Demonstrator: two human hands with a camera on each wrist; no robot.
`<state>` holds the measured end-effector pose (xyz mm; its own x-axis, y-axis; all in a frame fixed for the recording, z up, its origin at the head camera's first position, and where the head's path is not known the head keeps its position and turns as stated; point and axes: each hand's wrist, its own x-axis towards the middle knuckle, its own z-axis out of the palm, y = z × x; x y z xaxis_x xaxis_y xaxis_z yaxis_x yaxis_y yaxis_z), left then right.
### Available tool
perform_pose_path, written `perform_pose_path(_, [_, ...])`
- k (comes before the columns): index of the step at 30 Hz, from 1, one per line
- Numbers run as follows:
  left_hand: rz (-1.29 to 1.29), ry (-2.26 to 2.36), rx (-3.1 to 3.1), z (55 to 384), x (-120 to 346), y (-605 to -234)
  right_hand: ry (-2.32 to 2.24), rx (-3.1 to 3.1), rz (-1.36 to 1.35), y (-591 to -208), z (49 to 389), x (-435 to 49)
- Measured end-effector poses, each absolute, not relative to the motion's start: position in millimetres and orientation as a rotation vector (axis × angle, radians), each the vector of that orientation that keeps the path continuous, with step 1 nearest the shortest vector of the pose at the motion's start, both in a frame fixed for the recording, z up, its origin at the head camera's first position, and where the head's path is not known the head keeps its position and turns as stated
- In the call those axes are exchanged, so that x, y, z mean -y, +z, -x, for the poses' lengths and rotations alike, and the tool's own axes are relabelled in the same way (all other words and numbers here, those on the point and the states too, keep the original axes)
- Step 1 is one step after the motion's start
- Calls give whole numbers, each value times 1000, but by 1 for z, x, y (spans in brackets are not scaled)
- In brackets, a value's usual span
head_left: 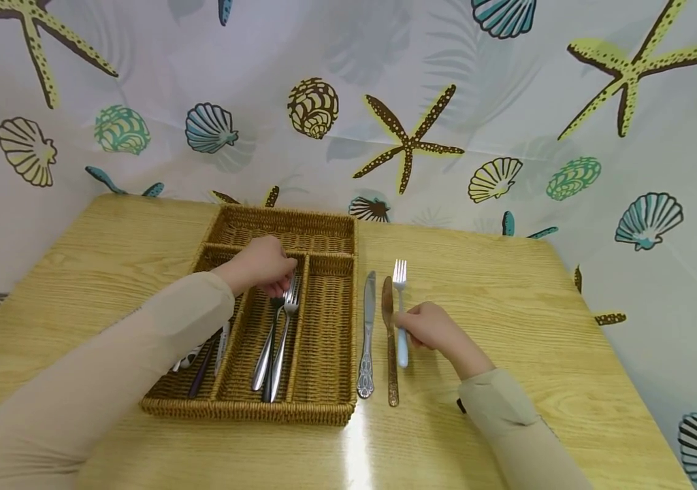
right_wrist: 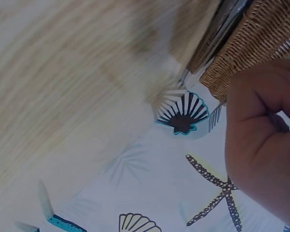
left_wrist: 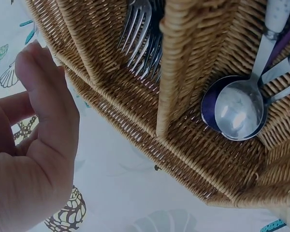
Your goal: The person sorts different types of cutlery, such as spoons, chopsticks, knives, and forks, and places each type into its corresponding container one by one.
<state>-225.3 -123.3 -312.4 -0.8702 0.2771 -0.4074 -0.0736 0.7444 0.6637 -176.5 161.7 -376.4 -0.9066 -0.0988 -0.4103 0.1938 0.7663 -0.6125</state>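
My left hand [head_left: 267,265] is over the middle compartment of a wicker cutlery tray [head_left: 327,412], just above the tines of several metal forks [head_left: 281,350]. In the left wrist view, the fingers of the left hand [left_wrist: 46,125] are loosely bent and nothing shows between them; the forks [left_wrist: 137,26] lie beyond them. My right hand [head_left: 427,325] pinches a fork with a pale blue handle [head_left: 402,350] near its middle, right of the tray. Its tines [right_wrist: 215,117] show past the right hand [right_wrist: 263,140] in the right wrist view.
A silver table knife [head_left: 368,327] and a brownish table knife [head_left: 390,340] lie between the tray and the right hand. Spoons [left_wrist: 239,110] rest in the left compartment. A shell-patterned cloth [head_left: 324,163] hangs behind the wooden table [head_left: 508,286].
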Motion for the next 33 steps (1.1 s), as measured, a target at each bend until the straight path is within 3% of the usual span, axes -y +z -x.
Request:
perform_pose_path(17, [-179, 999, -2402, 216, 106, -309, -962, -2547, 197, -348, 162, -119])
perform_pose_path(33, [-214, 1048, -2336, 204, 80, -318, -1023, -2503, 273, -340, 155, -77])
